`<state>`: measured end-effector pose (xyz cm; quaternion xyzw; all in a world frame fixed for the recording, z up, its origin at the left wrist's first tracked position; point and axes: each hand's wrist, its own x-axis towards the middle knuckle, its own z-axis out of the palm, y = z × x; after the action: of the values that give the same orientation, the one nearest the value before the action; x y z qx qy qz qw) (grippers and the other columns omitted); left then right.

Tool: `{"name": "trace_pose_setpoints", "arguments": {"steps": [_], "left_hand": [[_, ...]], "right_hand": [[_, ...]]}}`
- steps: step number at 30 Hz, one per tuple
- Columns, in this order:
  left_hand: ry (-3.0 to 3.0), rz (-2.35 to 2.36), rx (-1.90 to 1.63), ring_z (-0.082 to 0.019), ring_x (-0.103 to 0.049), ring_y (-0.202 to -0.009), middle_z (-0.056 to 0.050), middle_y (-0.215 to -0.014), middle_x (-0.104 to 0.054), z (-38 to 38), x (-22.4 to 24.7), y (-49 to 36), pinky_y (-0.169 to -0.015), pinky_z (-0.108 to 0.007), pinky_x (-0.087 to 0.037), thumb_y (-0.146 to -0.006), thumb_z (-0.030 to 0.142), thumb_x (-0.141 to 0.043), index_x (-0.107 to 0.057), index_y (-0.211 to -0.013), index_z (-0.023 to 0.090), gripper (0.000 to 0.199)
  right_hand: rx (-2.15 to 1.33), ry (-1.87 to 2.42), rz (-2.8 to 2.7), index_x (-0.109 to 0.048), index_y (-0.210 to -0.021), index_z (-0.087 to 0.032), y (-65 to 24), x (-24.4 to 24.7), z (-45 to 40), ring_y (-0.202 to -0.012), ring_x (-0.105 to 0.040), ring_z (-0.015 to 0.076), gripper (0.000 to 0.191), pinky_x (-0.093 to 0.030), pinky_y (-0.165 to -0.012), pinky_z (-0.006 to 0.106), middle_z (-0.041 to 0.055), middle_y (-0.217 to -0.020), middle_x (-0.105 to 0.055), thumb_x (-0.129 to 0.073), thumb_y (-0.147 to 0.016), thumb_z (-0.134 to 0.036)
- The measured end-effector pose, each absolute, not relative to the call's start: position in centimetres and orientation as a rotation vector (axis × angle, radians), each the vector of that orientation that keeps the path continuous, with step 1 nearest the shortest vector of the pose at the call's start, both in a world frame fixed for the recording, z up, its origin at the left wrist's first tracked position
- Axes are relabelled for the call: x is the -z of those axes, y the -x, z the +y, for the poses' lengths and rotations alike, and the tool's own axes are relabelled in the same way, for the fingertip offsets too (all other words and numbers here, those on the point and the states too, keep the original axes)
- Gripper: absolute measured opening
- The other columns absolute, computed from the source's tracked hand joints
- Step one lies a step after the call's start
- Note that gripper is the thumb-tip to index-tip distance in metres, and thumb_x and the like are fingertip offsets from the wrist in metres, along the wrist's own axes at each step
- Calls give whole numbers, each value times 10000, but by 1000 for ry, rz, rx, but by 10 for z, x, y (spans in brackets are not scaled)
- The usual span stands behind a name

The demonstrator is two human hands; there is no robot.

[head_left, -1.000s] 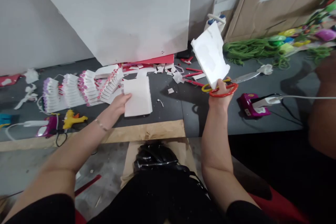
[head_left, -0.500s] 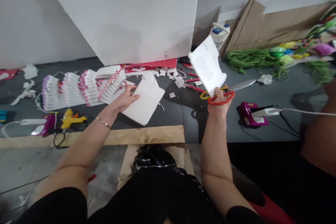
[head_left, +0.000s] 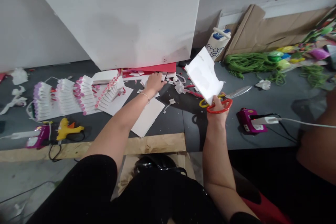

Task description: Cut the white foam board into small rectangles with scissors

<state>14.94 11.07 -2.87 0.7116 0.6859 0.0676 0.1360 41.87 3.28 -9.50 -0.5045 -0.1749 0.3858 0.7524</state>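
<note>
Left hand (head_left: 155, 83): stretched to the back of the counter (head_left: 172, 124), among white scraps (head_left: 135, 73); whether it grips any cannot be told.
Right hand (head_left: 217, 118): holds scissors (head_left: 238, 92) with red and yellow handles, and a rough-edged white sheet (head_left: 204, 75).
White card (head_left: 148, 117): flat on the counter, partly under the left forearm.
Folded paper rows (head_left: 65, 94): at the left, purple and pink tips.
Glue gun (head_left: 66, 129): yellow, beside a purple socket (head_left: 39, 138).
Green yarn (head_left: 246, 63): heaped before brown cardboard (head_left: 286, 29).
</note>
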Motion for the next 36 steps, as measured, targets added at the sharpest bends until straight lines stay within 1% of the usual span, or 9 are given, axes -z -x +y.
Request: {"name": "trace_pose_setpoints", "arguments": {"steps": [3, 6, 9, 12, 18, 22, 27, 33, 36], "left_hand": [[-2033, 1969, -224, -393, -647, -1338, -256, -1391, -741, 136, 34, -149, -1097, -457, -470, -972, 245, -703, -703, -1307, 111, 361], [-1931, 1974, -315, -355, -717, -1174, -184, -1217, -812, 140, 35, -133, -985, -430, -509, -943, 162, -649, -763, -1092, 186, 190], [-1839, 1991, -441, -318, -735, -1076, -140, -1085, -828, 131, 31, -118, -949, -415, -523, -916, 108, -609, -747, -904, 214, 174], [-1633, 1908, -669, -275, -751, -986, -94, -984, -818, 116, 28, -110, -930, -393, -552, -887, 116, -669, -729, -876, 219, 120], [-1114, 1603, -992, -171, -753, -776, -54, -851, -771, 67, 13, -105, -715, -288, -563, -880, 142, -767, -723, -874, 190, 66], [-1035, 1529, -1091, -156, -764, -768, -32, -797, -760, 32, 11, -101, -784, -293, -617, -887, 188, -791, -712, -897, 185, 79], [-1377, 1648, -1204, -155, -733, -785, 5, -805, -755, 5, 33, -100, -796, -296, -607, -887, 169, -770, -703, -890, 211, 79], [-2123, 1807, -853, -270, -721, -1188, -101, -1194, -791, 5, 48, -109, -1064, -436, -566, -983, 99, -667, -738, -968, 232, 151], [-2233, 1853, -595, -314, -726, -1183, -121, -1166, -800, -2, 44, -102, -1074, -490, -554, -1020, 154, -637, -757, -989, 225, 143]], "right_hand": [[-838, 1117, -378, -586, -1056, -242, -418, 94, 31, -847, -675, 139, 442, -604, -700, 268, -11, -1013, -665, -758, -652, -289], [-834, 1113, -371, -595, -1058, -243, -417, 91, 29, -854, -680, 145, 455, -603, -699, 266, -9, -1006, -677, -770, -642, -295], [-843, 1109, -392, -605, -1059, -245, -417, 88, 26, -866, -687, 150, 438, -615, -710, 271, -10, -1004, -679, -774, -658, -297], [-862, 1119, -394, -610, -1050, -249, -416, 87, 25, -843, -689, 145, 409, -614, -676, 257, -16, -997, -670, -777, -678, -278], [-914, 1161, -346, -629, -1004, -247, -418, 86, 22, -726, -666, 102, 380, -613, -640, 210, -51, -893, -664, -787, -660, -210], [-982, 1199, -443, -605, -994, -233, -419, 87, 18, -682, -644, 114, 439, -522, -527, 200, -40, -873, -647, -839, -623, -241], [-979, 1212, -531, -603, -1028, -229, -418, 88, 16, -735, -658, 122, 500, -541, -577, 207, -47, -867, -627, -839, -588, -246], [-919, 1214, -536, -602, -1017, -237, -421, 85, 21, -659, -577, 92, 484, -475, -497, 194, -63, -846, -593, -775, -565, -253], [-888, 1222, -524, -594, -1016, -243, -423, 82, 22, -623, -552, 88, 450, -446, -485, 183, -83, -778, -568, -730, -588, -215]]}}
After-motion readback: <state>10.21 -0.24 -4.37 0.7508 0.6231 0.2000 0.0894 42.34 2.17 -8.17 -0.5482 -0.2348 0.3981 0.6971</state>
